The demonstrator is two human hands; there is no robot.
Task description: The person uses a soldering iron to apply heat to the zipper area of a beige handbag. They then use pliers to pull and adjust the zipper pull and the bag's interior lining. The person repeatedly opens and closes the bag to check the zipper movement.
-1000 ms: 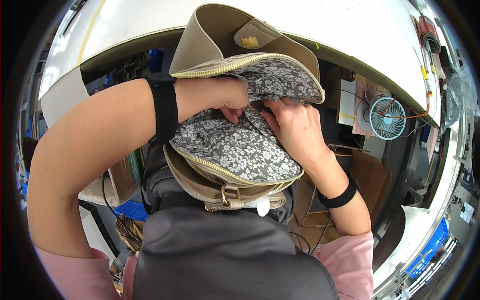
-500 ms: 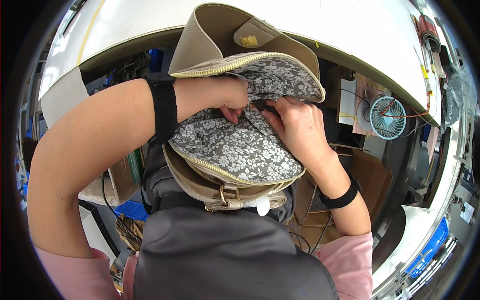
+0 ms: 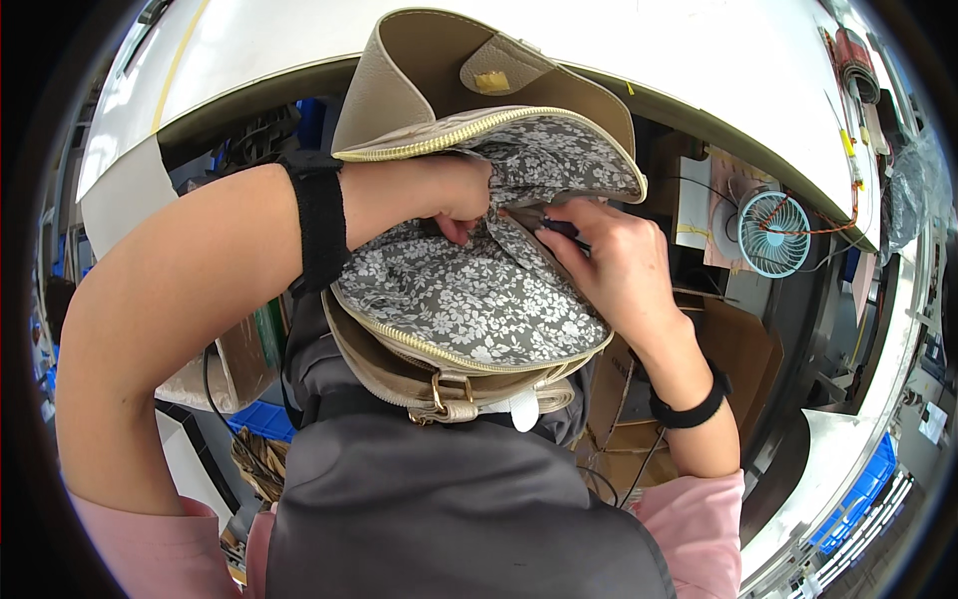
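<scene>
A beige handbag (image 3: 379, 105) rests on my lap against the table's front edge, its gold zipper (image 3: 429, 351) undone and the mouth spread wide. Grey lining with white flowers (image 3: 469, 299) shows inside. My left hand (image 3: 461, 200) reaches into the mouth with curled fingers, closed on a fold of the lining; its fingertips are partly hidden. Across from it, my right hand (image 3: 621, 255) pinches a small dark, slim tool (image 3: 562, 231) whose tip points into the lining near the left fingers. The tool's exact kind is unclear. A buckled strap (image 3: 454, 409) lies at the bag's near side.
A white table (image 3: 299, 30) runs along the far side. At right are a light-blue fan (image 3: 774, 235) with wires and a roll of reddish material (image 3: 855, 65). Below stand an open cardboard box (image 3: 733, 349) and a blue bin (image 3: 264, 419).
My right hand has drawn back slightly to the right, and the dark tool in it now shows. The left hand and the bag have shifted slightly left.
</scene>
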